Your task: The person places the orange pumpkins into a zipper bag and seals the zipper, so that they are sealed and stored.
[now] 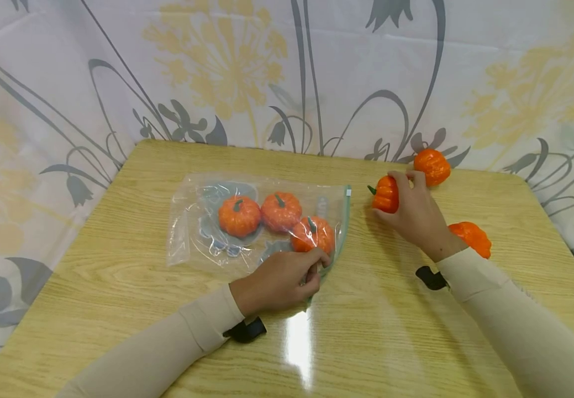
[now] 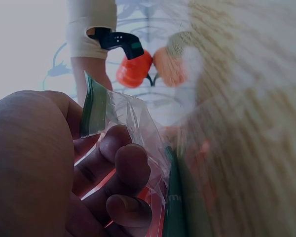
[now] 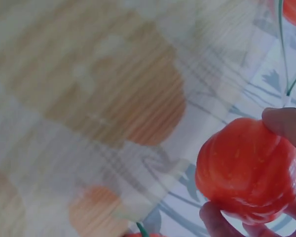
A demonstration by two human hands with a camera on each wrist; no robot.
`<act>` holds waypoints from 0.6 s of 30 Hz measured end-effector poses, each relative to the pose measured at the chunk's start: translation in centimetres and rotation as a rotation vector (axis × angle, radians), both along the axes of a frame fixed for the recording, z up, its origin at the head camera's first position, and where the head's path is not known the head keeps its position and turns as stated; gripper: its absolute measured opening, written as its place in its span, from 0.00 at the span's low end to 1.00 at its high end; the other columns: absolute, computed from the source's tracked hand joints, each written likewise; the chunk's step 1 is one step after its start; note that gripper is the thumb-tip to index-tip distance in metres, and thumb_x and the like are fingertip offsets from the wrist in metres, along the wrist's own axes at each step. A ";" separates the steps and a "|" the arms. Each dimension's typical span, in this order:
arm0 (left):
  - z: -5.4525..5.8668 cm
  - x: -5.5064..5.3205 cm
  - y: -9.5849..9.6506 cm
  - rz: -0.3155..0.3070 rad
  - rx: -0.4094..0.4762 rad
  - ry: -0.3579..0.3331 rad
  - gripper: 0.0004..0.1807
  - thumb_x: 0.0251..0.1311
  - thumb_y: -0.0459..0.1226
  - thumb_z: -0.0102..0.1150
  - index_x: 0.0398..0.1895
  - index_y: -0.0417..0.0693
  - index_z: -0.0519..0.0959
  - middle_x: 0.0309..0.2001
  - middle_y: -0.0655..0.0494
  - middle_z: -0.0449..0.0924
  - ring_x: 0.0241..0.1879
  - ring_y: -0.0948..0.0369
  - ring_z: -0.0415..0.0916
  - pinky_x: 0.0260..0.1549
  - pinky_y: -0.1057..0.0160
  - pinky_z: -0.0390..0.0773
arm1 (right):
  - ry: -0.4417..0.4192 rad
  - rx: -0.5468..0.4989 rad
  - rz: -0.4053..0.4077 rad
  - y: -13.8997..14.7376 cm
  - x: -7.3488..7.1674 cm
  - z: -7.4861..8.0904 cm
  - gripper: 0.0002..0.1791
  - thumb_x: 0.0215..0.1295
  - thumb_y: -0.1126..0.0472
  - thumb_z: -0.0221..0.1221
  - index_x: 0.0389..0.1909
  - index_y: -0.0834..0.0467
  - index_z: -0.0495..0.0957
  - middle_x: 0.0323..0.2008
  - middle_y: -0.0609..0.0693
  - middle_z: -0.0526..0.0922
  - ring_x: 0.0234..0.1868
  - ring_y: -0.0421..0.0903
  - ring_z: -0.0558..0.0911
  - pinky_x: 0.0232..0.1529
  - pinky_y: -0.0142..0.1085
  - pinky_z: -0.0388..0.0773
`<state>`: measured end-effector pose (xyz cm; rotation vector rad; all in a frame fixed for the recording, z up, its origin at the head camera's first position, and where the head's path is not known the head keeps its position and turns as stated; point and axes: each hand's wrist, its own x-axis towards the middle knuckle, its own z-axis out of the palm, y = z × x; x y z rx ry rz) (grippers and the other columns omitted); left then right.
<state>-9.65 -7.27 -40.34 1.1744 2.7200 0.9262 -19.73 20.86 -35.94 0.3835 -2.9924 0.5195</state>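
Note:
A clear zip bag (image 1: 183, 232) with a green strip along its right-hand edge lies on the table. Three small orange toy pumpkins (image 1: 239, 216) with green stems are inside it. My left hand (image 1: 282, 281) pinches the near corner of the bag's green-edged mouth; the left wrist view shows the curled fingers (image 2: 130, 165) against the film. To the right of the bag, my right hand (image 1: 418, 216) grips another toy pumpkin (image 1: 386, 194), its stem pointing left. The right wrist view shows this pumpkin (image 3: 246, 170) between thumb and fingers.
Behind the right hand, a toy pumpkin (image 1: 432, 167) sits near the table's back edge. One more pumpkin (image 1: 472, 239) lies partly hidden by the right wrist. The wooden table (image 1: 132, 287) backs onto a floral cloth (image 1: 336, 72).

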 end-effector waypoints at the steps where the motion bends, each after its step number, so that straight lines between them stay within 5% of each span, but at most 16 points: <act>1: 0.0 0.0 0.0 0.000 0.001 0.002 0.14 0.63 0.35 0.53 0.52 0.49 0.75 0.28 0.67 0.73 0.23 0.73 0.65 0.24 0.75 0.67 | 0.001 -0.018 -0.004 -0.1 0.1 -0.1 0.45 0.57 0.54 0.70 0.69 0.65 0.57 0.64 0.75 0.58 0.48 0.74 0.76 0.51 0.65 0.76; 11: -0.1 -0.1 0.0 0.015 0.001 -0.012 0.14 0.63 0.35 0.53 0.51 0.49 0.76 0.28 0.67 0.73 0.23 0.73 0.66 0.25 0.74 0.68 | 0.039 -0.236 0.007 -1.0 1.6 -1.2 0.45 0.58 0.56 0.70 0.68 0.68 0.55 0.62 0.72 0.63 0.56 0.67 0.71 0.59 0.64 0.72; 18: -0.2 -0.1 0.1 0.010 0.007 -0.003 0.13 0.63 0.35 0.53 0.51 0.49 0.75 0.28 0.67 0.74 0.23 0.73 0.66 0.24 0.75 0.68 | -0.015 -0.395 -0.006 -1.5 2.8 -1.7 0.48 0.58 0.55 0.71 0.70 0.69 0.53 0.65 0.69 0.62 0.62 0.65 0.68 0.65 0.62 0.66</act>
